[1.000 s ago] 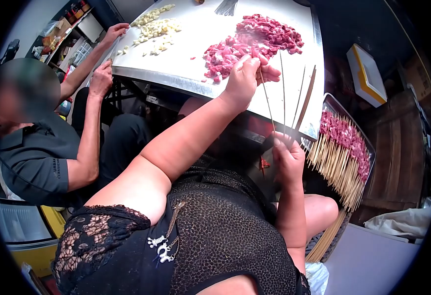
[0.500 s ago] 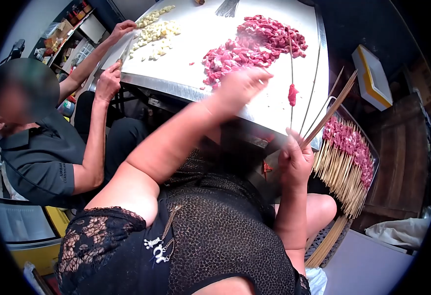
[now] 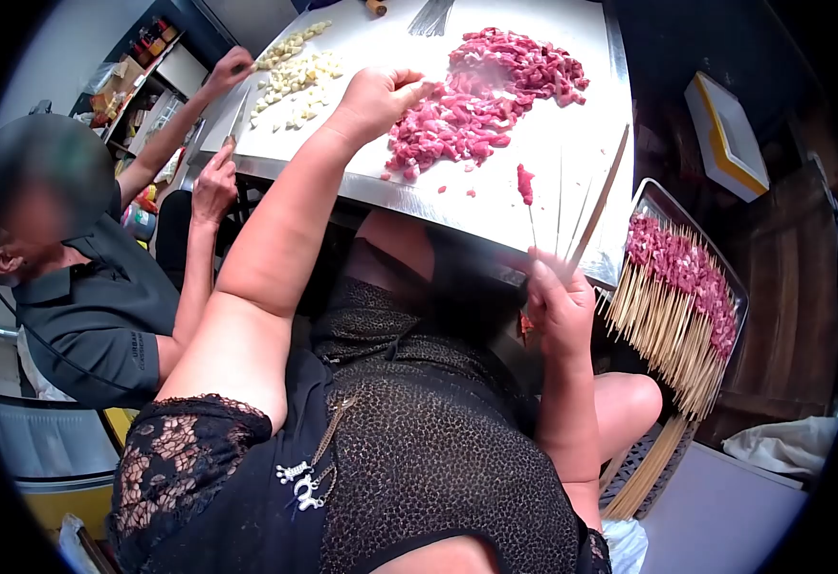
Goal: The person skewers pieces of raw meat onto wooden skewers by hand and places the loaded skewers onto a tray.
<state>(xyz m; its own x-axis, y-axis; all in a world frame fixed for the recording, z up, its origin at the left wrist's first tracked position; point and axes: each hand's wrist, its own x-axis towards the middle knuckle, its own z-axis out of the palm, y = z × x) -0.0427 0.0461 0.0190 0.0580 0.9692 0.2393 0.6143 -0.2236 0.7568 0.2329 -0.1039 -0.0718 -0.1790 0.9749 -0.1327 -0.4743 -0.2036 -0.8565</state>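
Note:
My left hand (image 3: 376, 103) is over the table (image 3: 342, 170), its thumb and fingers pressed together beside the left edge of a pile of cut pink meat (image 3: 467, 120). What it pinches, if anything, is too small to tell. My right hand (image 3: 561, 301) is closed round the lower ends of several thin skewers (image 3: 598, 206) at the table's front edge. Their tips point up and fan apart. One skewer carries a single red meat piece (image 3: 525, 184) near its tip. Small meat scraps lie on the table between my two hands.
Pale cubes (image 3: 295, 81) lie at the table's left. A co-worker (image 3: 94, 297) there holds a knife (image 3: 238, 115). Metal skewers (image 3: 430, 17) lie at the back. A tray (image 3: 739, 277) of meat skewers stands right, above a basket of bare sticks (image 3: 650, 464). A white-yellow box (image 3: 725, 134) is behind.
My left hand has moved left, away from the skewers, to the meat pile's left side. A meat piece has come onto one skewer. My right hand has shifted slightly and tilted the skewers.

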